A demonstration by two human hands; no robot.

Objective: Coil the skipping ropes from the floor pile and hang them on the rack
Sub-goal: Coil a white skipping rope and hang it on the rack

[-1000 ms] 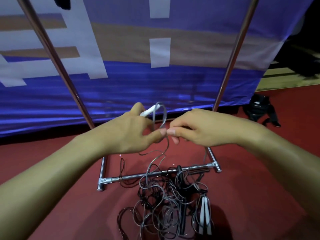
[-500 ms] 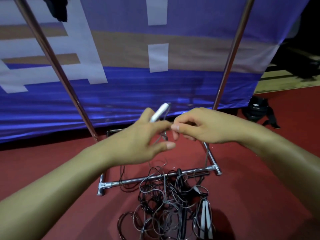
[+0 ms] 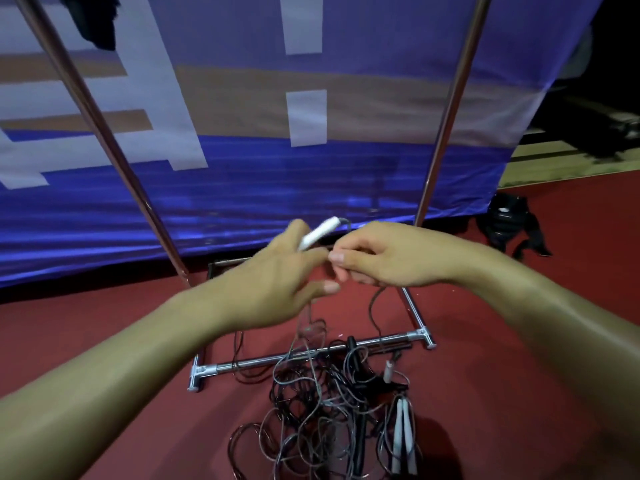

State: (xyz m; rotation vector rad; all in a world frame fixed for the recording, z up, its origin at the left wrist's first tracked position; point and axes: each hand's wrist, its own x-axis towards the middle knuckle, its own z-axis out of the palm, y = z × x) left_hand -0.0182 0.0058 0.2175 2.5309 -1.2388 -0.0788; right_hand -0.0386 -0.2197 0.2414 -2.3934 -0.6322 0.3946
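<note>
My left hand [image 3: 277, 285] grips a white rope handle [image 3: 318, 233] that sticks up between thumb and fingers. Touching it fingertip to fingertip, my right hand [image 3: 388, 258] pinches the grey cord [image 3: 372, 306] of the same skipping rope; the cord drops from both hands into the pile. The tangled pile of dark and grey ropes [image 3: 322, 410] lies on the red floor in front of me, with two white handles [image 3: 403, 434] at its right. The chrome rack stands over it: base bar [image 3: 311, 355], left upright [image 3: 97, 123], right upright [image 3: 450, 109].
A blue and white banner [image 3: 311, 81] hangs right behind the rack. A black bag [image 3: 509, 223] lies on the floor at the right. Something dark [image 3: 97, 19] hangs at the rack's top left. Red floor spreads to both sides.
Both hands have stayed together at chest height while working the cord; the white handle has tilted more upright in my left hand, and the loop above it has gone.
</note>
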